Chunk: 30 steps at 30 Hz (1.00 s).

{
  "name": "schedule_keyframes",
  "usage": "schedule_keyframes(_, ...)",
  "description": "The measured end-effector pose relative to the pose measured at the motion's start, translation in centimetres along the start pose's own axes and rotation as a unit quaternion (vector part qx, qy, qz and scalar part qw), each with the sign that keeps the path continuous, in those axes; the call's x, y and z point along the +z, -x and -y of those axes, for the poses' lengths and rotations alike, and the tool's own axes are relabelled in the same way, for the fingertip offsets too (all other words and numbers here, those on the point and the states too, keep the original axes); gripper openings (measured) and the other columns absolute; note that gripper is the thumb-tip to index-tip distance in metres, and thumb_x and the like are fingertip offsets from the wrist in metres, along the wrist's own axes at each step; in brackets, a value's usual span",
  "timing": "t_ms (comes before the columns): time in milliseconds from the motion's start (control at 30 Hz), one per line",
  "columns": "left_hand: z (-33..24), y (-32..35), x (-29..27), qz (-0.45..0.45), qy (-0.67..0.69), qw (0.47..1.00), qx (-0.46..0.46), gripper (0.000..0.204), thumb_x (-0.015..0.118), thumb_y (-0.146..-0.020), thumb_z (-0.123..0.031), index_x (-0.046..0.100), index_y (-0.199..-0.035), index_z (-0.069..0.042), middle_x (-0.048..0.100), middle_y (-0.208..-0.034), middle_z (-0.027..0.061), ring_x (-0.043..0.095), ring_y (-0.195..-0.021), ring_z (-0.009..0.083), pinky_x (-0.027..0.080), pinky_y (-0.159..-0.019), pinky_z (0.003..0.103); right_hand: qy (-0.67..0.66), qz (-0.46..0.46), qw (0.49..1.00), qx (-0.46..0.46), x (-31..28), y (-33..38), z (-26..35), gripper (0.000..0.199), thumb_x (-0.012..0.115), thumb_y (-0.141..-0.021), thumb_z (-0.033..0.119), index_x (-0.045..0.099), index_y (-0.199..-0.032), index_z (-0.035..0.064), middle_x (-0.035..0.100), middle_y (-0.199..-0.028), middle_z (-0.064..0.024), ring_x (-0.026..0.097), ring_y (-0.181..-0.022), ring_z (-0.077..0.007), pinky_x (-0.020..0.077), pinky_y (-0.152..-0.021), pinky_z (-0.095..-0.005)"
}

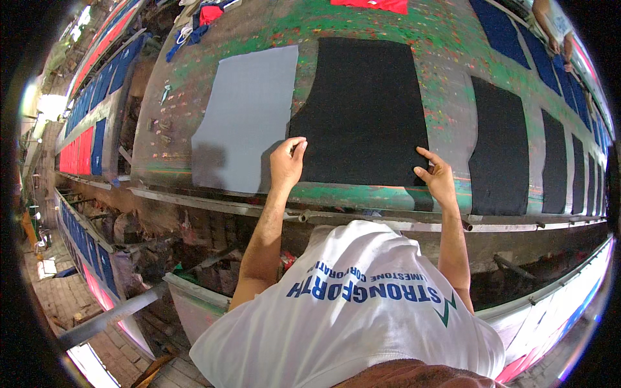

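Black panel (362, 110): flat on the table (259, 26), straight ahead at twelve o'clock, its near edge close to the table's front rim.
Left hand (286, 161): at eleven o'clock, on the panel's near left corner; fingers curled, tips pressing the cloth edge; whether they pinch it I cannot tell.
Right hand (438, 178): at one o'clock, on the panel's near right corner; fingers bent, thumb out, touching the edge; a firm grip cannot be told.
Shirt (362, 310): white with blue print, at six o'clock, nearest the camera.
Rail (388, 220): metal pipe along the table's front, just under both wrists.
Grey panel (249, 116): at ten o'clock, just beside the black one, edges nearly touching.
Dark panels (501, 149): at two o'clock, in a row running off to the right, small gaps between.
Table: long, paint-spattered green and red.
Red cloth (372, 5): far edge, twelve o'clock.
Another person (553, 26): far right, at the table's end, arms only.
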<state>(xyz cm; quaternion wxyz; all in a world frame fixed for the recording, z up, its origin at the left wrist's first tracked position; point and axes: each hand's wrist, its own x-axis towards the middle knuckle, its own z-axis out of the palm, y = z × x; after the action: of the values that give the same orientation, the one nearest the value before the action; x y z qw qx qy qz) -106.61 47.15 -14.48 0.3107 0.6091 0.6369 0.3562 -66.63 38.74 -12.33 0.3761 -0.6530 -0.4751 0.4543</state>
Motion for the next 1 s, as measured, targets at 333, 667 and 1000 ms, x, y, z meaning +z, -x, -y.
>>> schedule_keyframes(333,1.5,2.4,0.6,-0.014,-0.067,0.997,0.032,0.022,0.072,-0.102,-0.021,0.078,-0.112,-0.002,0.079,-0.111,0.0168,0.076,-0.103,0.0325,0.059,-0.088,0.040,-0.003,-0.010,1.000,-0.016,1.5,1.5,-2.7,0.056,0.081,-0.091,-0.003,0.068,-0.144,0.0089,0.071,-0.102,-0.0013,0.057,-0.075,-0.0070,0.0502,-0.068,-0.0252)
schedule_keyframes(667,2.2,2.8,0.8,-0.031,-0.117,0.987,0.105,0.021,0.072,-0.103,-0.019,0.078,-0.113,-0.002,0.079,-0.111,0.0153,0.075,-0.098,0.0308,0.059,-0.084,0.040,0.016,0.007,0.999,0.039,1.8,1.9,-3.6,0.057,0.079,-0.092,-0.006,0.065,-0.146,0.0035,0.076,-0.117,-0.0073,0.069,-0.097,-0.0103,0.0571,-0.083,-0.0270)
schedule_keyframes(1000,2.0,3.3,0.7,-0.026,-0.116,0.988,0.102,0.017,0.072,-0.102,-0.013,0.077,-0.113,-0.001,0.075,-0.103,0.0154,0.071,-0.088,0.0326,0.057,-0.079,0.041,0.042,-0.008,0.999,-0.001,2.0,2.8,-2.6,0.059,0.081,-0.089,-0.005,0.065,-0.146,0.0055,0.075,-0.112,-0.0066,0.069,-0.095,-0.0139,0.0562,-0.085,-0.0295)
